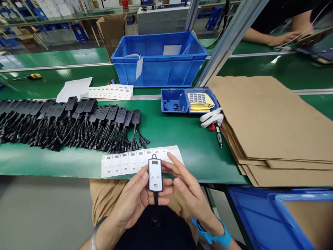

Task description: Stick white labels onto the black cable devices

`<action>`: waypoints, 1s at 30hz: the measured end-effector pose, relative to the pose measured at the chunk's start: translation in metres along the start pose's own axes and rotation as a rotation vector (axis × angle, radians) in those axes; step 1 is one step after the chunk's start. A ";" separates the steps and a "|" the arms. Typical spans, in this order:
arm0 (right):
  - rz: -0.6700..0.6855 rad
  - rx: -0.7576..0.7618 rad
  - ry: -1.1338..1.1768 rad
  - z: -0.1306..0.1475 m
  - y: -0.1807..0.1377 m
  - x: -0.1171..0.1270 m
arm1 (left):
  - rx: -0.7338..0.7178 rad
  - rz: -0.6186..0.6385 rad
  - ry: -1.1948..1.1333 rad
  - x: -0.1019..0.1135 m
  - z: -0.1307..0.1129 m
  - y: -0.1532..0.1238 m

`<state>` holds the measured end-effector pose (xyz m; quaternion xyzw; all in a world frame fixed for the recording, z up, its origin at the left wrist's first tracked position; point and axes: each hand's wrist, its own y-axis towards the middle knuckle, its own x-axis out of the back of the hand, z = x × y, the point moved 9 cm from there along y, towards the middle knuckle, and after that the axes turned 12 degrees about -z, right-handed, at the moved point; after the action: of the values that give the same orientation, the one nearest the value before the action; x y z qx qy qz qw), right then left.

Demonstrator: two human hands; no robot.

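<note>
My left hand (139,194) is closed around a small controller box (155,175) with a black rim, a white front label reading TS3 and a dark window near its top. A short black cable hangs from its lower end, and a loop shows at the top. Beside it, my right hand (188,187) has its fingers spread, close to the box's right edge; whether they touch it I cannot tell. Behind the box, a sheet of white labels (117,165) lies at the table's front edge. To the left stretches a row of black controller boxes (121,115) with bundled cables.
A large blue bin (158,71) stands at the back. Before it sits a small blue tray (174,107) with tiny dark parts and yellow label sheets. White gloves (212,118) and a pen (219,137) lie near stacked cardboard (281,121). Another person's hand (284,39) works at upper right.
</note>
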<state>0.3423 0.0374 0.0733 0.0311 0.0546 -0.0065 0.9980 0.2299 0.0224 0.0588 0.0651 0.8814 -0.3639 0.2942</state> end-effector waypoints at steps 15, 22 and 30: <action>-0.065 -0.206 -0.111 -0.024 -0.018 -0.023 | -0.406 -0.280 0.743 0.029 -0.010 -0.004; -0.127 -0.155 -0.066 -0.017 -0.017 -0.025 | -0.379 -0.197 0.705 0.016 -0.010 -0.003; -0.135 -0.126 -0.144 -0.013 -0.014 -0.020 | -0.247 -0.174 0.481 0.024 0.008 0.004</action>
<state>0.3208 0.0244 0.0612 -0.0360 -0.0149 -0.0726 0.9966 0.2149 0.0171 0.0383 0.0371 0.9658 -0.2516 0.0498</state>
